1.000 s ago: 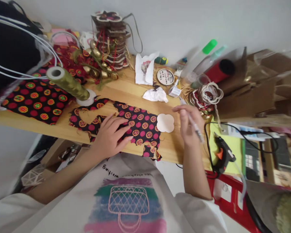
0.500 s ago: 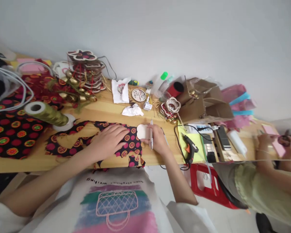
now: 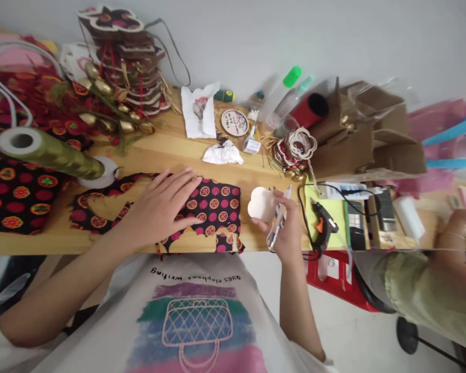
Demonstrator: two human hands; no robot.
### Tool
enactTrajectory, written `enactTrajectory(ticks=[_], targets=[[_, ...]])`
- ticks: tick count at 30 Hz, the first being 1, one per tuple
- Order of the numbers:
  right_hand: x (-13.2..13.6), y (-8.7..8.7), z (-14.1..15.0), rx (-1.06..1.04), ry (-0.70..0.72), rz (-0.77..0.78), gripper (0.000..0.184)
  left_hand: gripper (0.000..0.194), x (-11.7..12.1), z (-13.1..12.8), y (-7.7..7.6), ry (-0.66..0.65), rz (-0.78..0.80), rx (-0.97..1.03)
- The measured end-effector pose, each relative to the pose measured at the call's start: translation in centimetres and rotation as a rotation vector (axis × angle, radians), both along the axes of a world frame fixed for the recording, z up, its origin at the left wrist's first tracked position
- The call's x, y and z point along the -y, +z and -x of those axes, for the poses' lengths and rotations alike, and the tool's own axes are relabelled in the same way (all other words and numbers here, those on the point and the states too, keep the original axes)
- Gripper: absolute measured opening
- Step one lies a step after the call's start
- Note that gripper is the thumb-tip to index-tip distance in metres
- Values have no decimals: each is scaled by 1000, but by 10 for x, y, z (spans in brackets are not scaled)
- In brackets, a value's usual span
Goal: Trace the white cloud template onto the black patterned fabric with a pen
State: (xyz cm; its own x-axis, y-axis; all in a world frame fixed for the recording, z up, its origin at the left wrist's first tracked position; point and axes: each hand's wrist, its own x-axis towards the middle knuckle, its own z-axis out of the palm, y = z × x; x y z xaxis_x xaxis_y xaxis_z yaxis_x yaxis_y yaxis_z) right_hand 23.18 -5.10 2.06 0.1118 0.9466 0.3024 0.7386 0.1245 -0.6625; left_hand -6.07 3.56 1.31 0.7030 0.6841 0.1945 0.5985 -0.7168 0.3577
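Observation:
My left hand (image 3: pixel 161 207) lies flat with fingers spread on a piece of black fabric with pink and orange dots (image 3: pixel 213 204), which has shapes cut out of it. My right hand (image 3: pixel 285 228) is closed round a clear pen (image 3: pixel 278 217) and pinches a pale flower-shaped card piece (image 3: pixel 259 203), lifted just off the wooden table (image 3: pixel 171 147) to the right of the fabric.
A spool of olive ribbon (image 3: pixel 48 153) lies at the left beside more dotted fabric. A stack of ornaments (image 3: pixel 120 62), crumpled tissue (image 3: pixel 222 154), a round disc (image 3: pixel 235 123), bottles and cardboard boxes (image 3: pixel 367 142) line the back. A glue gun (image 3: pixel 321 225) rests right. Another person's arm (image 3: pixel 431 282) is at the far right.
My right hand has picked the flower-shaped piece up from the table while keeping the pen. My left hand stays on the fabric. The view has shifted.

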Motion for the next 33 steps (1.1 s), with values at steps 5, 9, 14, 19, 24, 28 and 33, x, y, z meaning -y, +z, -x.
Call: enactTrajectory(ticks=[5,9,14,19,24,28,33], targets=[[-11,1,43,29,245,62,49,70,7,6,-4,2,71,-67],[-18,-13,65,44,298,135,44,72,6,6,-14,0,94,-83],[-15,-21,67,79,276,118,42,75,6,8,-16,-10,65,-74],[-10,-24,65,97,231,127,40,75,5,7,-14,1,82,-91],[-5,-22,56,133,228,102,43,75,1,8,-14,2,123,-102],[2,-10,42,132,168,113,48,75,1,10,-11,-15,109,-79],[3,4,44,132,103,41,50,71,14,5,-4,-26,5,-90]])
